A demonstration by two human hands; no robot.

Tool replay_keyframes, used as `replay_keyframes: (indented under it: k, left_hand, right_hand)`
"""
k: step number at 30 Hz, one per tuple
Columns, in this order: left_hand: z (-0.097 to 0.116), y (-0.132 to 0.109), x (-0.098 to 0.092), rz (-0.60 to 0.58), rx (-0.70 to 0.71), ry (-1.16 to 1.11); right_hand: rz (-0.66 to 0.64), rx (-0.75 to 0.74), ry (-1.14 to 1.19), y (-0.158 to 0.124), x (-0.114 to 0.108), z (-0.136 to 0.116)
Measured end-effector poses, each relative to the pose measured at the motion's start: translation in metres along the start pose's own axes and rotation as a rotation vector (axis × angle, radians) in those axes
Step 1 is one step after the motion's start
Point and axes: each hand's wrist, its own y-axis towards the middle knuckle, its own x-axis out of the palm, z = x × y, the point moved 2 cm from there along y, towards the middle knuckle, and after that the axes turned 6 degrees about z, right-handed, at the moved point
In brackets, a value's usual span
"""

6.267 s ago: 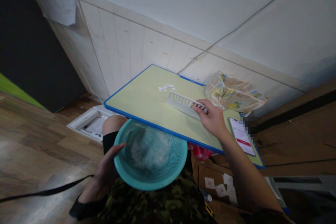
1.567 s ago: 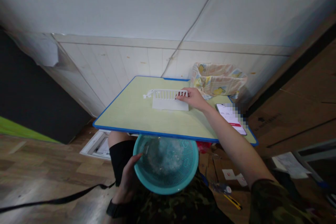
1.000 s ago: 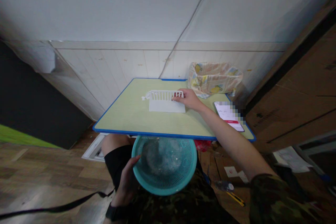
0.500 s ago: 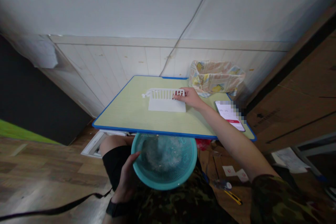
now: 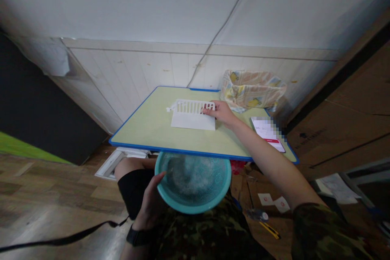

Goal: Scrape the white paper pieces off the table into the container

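Observation:
My right hand (image 5: 221,112) reaches over the table and grips the right end of a white slotted plastic rack (image 5: 189,107), thumb in front and fingers behind showing through the slots. A row of upright openings runs along its top, and a plain white panel (image 5: 193,122) lies below them; whether the two are one piece I cannot tell. A small white piece sticks out at its left end. My left hand (image 5: 154,195) holds the left rim of a teal plastic basket (image 5: 195,208) on my lap, thumb over the edge. Clear, shiny contents in it are too blurred to name.
The pale table (image 5: 140,130) has a blue edge. A cloth-lined basket (image 5: 254,91) stands at its back right, with a phone (image 5: 268,134) in front. On the floor at right lie a yellow cutter (image 5: 269,229) and a clear bottle (image 5: 257,214). A large carton (image 5: 329,130) stands at right.
The white rack's lower panel appears tilted slightly more toward me. Both hands keep their grips. The teal basket sits a little higher and further right in view, partly because the camera shifted.

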Motion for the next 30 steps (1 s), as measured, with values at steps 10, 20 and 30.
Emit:
replay_keyframes:
  k: [10, 20, 30]
  left_hand:
    - [-0.003, 0.005, -0.005, -0.068, -0.1, -0.029]
    - [0.002, -0.003, 0.004, -0.038, -0.085, -0.033]
    - [0.001, -0.002, 0.003, -0.006, -0.103, -0.046]
  right_hand:
    - [0.049, -0.002, -0.051, 0.004, -0.004, 0.004]
    - [0.148, 0.021, -0.054, 0.01, -0.011, 0.013]
    - [0.047, 0.163, 0.075, 0.001, -0.006, 0.005]
